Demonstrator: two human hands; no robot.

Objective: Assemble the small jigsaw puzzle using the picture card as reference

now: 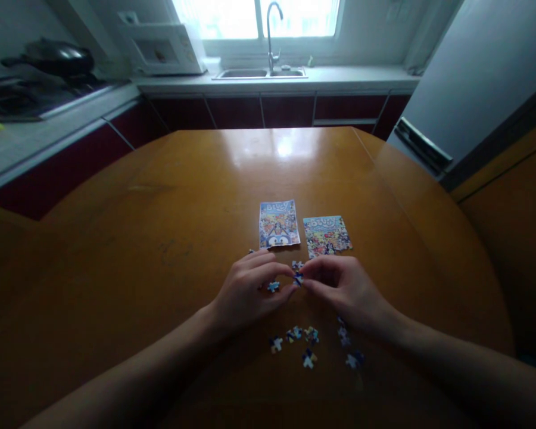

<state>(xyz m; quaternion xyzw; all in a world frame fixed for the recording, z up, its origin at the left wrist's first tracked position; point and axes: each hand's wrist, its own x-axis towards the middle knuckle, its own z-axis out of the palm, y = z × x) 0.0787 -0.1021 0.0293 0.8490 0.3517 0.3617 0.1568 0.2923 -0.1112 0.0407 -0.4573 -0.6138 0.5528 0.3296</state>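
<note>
My left hand (245, 289) and my right hand (339, 286) meet over a wooden table (161, 226), fingertips pinched together on a small blue puzzle piece (298, 278). Another loose piece (273, 286) lies under my left fingers, and one more piece (297, 264) sits just beyond the fingertips. Behind the hands lie a partly built puzzle panel (279, 223) and a colourful picture card (326, 236). Several loose pieces (310, 345) are scattered on the table near my wrists.
A kitchen counter runs along the far wall with a sink and tap (270, 65), a microwave (163, 50) and a pan on a stove (53, 59) at left. A grey fridge (469, 89) stands at right.
</note>
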